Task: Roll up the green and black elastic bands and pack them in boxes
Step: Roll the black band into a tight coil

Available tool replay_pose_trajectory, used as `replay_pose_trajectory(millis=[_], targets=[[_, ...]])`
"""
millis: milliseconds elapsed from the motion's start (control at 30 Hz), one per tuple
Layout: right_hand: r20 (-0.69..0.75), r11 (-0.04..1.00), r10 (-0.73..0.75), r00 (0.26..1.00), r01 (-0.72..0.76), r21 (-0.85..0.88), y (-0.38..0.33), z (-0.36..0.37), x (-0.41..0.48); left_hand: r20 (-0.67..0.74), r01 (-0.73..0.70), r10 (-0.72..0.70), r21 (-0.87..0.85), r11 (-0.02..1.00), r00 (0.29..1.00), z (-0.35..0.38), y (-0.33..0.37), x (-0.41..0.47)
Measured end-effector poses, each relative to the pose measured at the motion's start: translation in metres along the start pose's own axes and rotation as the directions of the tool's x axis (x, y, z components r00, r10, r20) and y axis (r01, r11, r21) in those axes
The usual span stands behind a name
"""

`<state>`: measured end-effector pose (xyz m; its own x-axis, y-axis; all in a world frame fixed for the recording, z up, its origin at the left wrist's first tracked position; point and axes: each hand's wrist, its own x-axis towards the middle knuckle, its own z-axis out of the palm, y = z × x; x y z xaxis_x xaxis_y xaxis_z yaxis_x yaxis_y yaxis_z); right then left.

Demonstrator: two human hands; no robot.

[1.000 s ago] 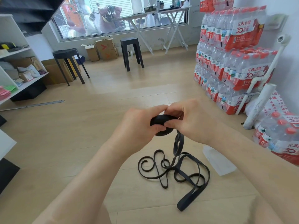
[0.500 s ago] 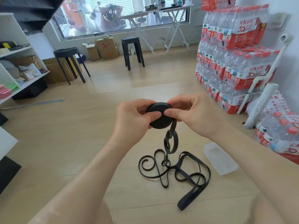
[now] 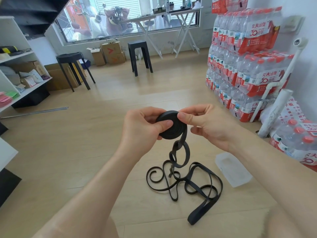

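Since a second ago the coil has been growing and turning face-up toward the camera, and the hanging tail has been rising off the floor. Both hands are now holding the black band's roll point(image 3: 171, 126) at chest height: the left hand point(image 3: 142, 127) is closing its grip around the roll's left edge, thumb pressing on the flat spiral face, while the right hand point(image 3: 205, 124) is pinching the upper right rim between thumb and forefinger, its other fingers curling loosely with nothing in them.

From the roll's lower right side a loose length is dropping in twisting loops to the unrolled remainder point(image 3: 197, 188), which is lying in a tangle on the wooden floor point(image 3: 85, 152). A clear plastic box point(image 3: 235, 170) is waiting just beside that tangle, to its right, apparently with nothing in it.

Judging by how much is on the floor, the black band is looking perhaps halfway wound; winding the rest and boxing it are remaining. No green band is showing anywhere, so its state cannot be told.
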<state>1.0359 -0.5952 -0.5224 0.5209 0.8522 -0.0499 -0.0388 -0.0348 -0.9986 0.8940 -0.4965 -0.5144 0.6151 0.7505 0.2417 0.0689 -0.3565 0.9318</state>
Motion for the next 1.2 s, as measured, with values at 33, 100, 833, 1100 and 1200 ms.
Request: replay_pose_trajectory(millis=[33, 100, 833, 1100, 1200], targets=[[-0.018, 0.999, 0.018, 1.000, -0.018, -0.038, 0.000, 0.001, 0.000, -0.016, -0.012, 0.013, 0.039, 0.999, 1.000, 0.001, -0.001, 0.001], [0.001, 0.997, 0.066, 0.998, -0.066, -0.042, 0.001, 0.001, 0.000, -0.056, -0.066, 0.077, 0.173, 0.983, 0.996, 0.003, -0.006, 0.002], [0.140, 0.958, 0.190, 0.972, -0.153, -0.244, 0.004, -0.019, -0.002, 0.373, -0.638, 0.637, 0.728, 0.250, 0.675, 0.057, -0.040, -0.025], [0.159, 0.852, 0.056, 0.986, 0.036, -0.523, -0.006, -0.031, -0.008, 0.194, -0.129, 0.095, 0.173, 0.976, 0.976, 0.032, -0.019, -0.001], [0.240, 0.819, 0.023, 0.971, 0.119, -0.561, -0.015, -0.030, -0.014, 0.513, 0.069, -0.060, 0.002, 0.998, 0.856, 0.021, -0.026, 0.012]])
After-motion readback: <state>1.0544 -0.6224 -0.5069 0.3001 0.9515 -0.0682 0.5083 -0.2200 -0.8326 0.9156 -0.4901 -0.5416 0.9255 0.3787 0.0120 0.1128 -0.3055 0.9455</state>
